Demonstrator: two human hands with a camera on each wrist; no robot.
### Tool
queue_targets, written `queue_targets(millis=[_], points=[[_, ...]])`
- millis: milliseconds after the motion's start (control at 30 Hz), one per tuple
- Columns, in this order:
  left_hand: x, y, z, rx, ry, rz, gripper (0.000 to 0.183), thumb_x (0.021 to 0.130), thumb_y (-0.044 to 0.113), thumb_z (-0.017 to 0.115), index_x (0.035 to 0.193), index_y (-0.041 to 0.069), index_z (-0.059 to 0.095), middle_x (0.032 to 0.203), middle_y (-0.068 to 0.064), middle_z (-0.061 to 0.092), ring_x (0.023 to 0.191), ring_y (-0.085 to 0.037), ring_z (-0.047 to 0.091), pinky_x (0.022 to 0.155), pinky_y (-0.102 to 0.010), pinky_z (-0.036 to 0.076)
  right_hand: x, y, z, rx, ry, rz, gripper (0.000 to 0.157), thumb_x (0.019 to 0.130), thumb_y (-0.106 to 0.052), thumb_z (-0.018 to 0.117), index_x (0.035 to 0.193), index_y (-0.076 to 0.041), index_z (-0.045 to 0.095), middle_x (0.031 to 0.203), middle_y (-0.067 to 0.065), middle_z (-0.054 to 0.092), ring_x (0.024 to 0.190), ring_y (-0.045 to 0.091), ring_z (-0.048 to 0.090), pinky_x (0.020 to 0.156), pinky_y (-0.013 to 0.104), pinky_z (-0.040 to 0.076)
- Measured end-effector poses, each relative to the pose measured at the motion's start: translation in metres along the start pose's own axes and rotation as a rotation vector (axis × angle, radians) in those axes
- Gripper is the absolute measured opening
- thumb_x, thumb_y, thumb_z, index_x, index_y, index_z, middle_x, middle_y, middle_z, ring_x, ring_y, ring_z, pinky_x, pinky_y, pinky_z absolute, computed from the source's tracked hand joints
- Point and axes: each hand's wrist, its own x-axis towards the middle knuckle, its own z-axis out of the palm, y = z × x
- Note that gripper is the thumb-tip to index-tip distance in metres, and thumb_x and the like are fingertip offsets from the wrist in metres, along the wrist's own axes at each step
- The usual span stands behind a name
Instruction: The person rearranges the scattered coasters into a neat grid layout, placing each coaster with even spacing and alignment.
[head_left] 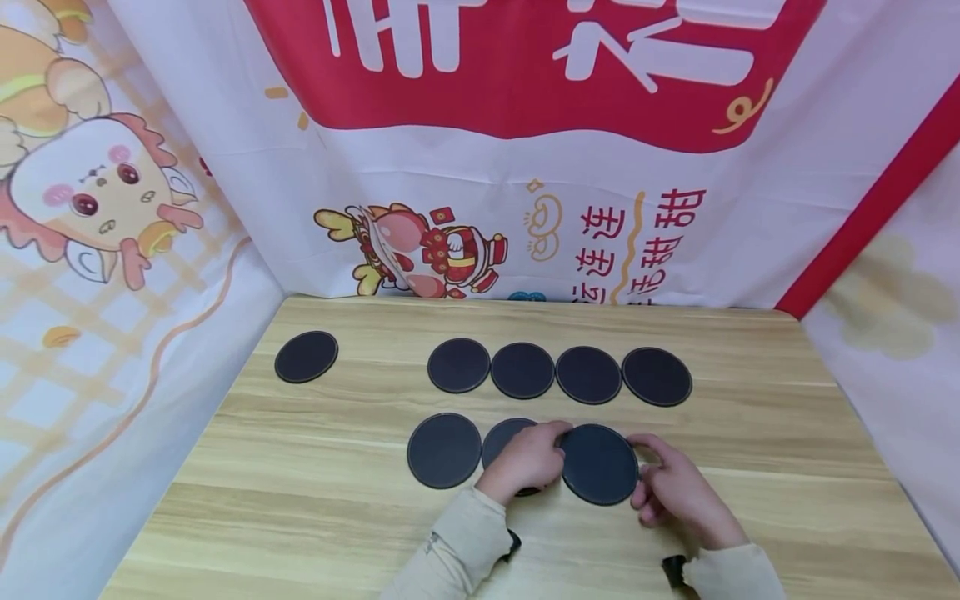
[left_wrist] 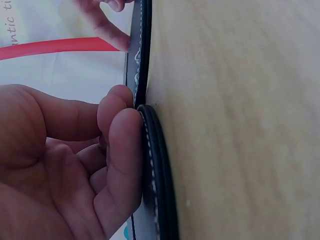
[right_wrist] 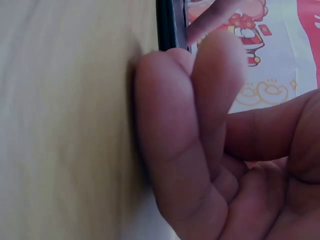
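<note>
A round black coaster (head_left: pixel 599 465) with a stitched rim lies between my two hands, at the right end of the front row. My left hand (head_left: pixel 528 460) has its fingertips at the coaster's left edge and covers part of the middle coaster (head_left: pixel 501 433) of that row. Curled fingers of the left hand (left_wrist: pixel 75 150) also show against the stitched edges in the left wrist view. On the right edge, my right hand (head_left: pixel 678 487) holds the coaster with bent fingers. Close up, the right hand's fingers (right_wrist: pixel 170 115) hide most of it.
Left of the middle coaster lies another coaster (head_left: pixel 444 450), their edges meeting. Behind, several coasters (head_left: pixel 522 371) form a second row. One coaster (head_left: pixel 306 357) lies apart at the back left of the wooden table (head_left: pixel 300 467). Printed cloth (head_left: pixel 495 158) hangs behind the table.
</note>
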Motion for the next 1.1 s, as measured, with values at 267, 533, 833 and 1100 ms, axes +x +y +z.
queue_targets(millis=[267,533,833,1100], points=[[-0.001,0.002,-0.001,-0.023,-0.003,-0.002,0.049,0.097,0.000,0.050,0.144,0.010,0.057,0.059,0.000,0.057,0.038,-0.011,0.047,0.047,-0.027,0.043,0.000,0.000,-0.005,-0.005,0.005,0.003,0.054,0.097,0.007,0.032,0.150,0.000,0.041,0.065,0.017,0.061,0.042,0.020,0.055,0.046,0.039,0.054],[-0.002,-0.002,-0.003,-0.086,-0.018,0.002,0.049,0.098,0.000,0.051,0.146,0.010,0.055,0.066,-0.001,0.062,0.041,-0.012,0.050,0.044,-0.027,0.044,-0.003,-0.003,-0.001,0.001,0.005,-0.010,0.055,0.097,0.007,0.033,0.151,-0.001,0.039,0.064,0.017,0.061,0.042,0.019,0.055,0.045,0.037,0.053],[-0.006,-0.027,-0.051,-0.260,0.044,0.000,0.042,0.102,0.005,0.053,0.144,0.003,0.054,0.066,-0.004,0.063,0.050,-0.014,0.053,0.043,-0.025,0.043,-0.005,-0.017,0.003,-0.003,-0.025,-0.162,0.048,0.102,0.006,0.036,0.150,0.002,0.038,0.066,0.015,0.061,0.047,0.023,0.058,0.047,0.036,0.053],[-0.022,-0.088,-0.151,0.053,0.342,-0.125,0.046,0.102,0.010,0.047,0.147,0.001,0.047,0.111,-0.024,0.064,0.085,-0.033,0.065,0.073,-0.045,0.056,0.001,-0.038,0.004,-0.034,-0.130,-0.316,0.042,0.104,0.001,0.046,0.145,0.007,0.044,0.071,0.016,0.062,0.054,0.023,0.060,0.053,0.038,0.057]])
